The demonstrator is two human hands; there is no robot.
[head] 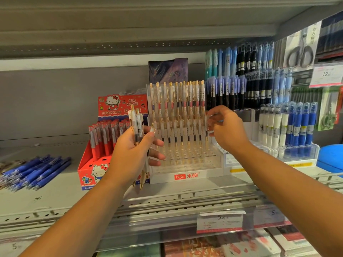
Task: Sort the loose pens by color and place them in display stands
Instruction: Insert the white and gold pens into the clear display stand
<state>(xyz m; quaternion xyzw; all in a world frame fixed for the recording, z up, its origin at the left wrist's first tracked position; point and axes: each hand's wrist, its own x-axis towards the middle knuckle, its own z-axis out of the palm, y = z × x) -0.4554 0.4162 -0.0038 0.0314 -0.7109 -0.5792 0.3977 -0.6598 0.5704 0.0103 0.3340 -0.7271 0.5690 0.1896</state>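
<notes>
My left hand (pixel 133 151) is shut on a small bunch of clear pens with gold clips (pixel 137 127), their tips hanging below the palm. A clear tiered display stand (pixel 185 164) with a white base stands on the shelf right behind it, its two back rows filled with the same gold-clipped pens (pixel 178 101). My right hand (pixel 225 128) is at the stand's right end, fingers pinched on the last pen of the second row (pixel 206 127). A pile of loose blue pens (pixel 37 171) lies on the shelf at the far left.
A red Hello Kitty box of red pens (pixel 104 145) stands left of the stand. More stands with blue, black and white pens (pixel 278 108) fill the right side. Scissors packs (pixel 300 51) hang at upper right. Price tags line the shelf's front rail (pixel 220 221).
</notes>
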